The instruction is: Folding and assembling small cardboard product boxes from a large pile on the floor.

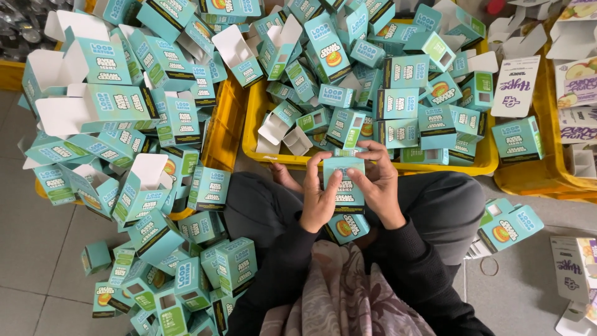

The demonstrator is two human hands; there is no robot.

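Person's sitting cross-legged on the floor, dead centre of the frame, both hands wrapped around one small teal carton (pixel 344 180). Left hand (pixel 319 196) grips its left edge, fingers curled shut on it; right hand (pixel 377 180) pinches the top and right side. Another teal carton (pixel 348 227) sits in the lap just below. Yellow tray (pixel 373 163) right above is stuffed with the same boxes, plus a big heap (pixel 143 124) across the left of the frame.

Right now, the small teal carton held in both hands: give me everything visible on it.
The small teal cardboard carton is a rectangular box with printed lettering and a darker band, held roughly upright over the person's lap. The left hand grips its left side, the right hand its right side and top, fingers curled over the upper end. A similar carton lies just beneath it.
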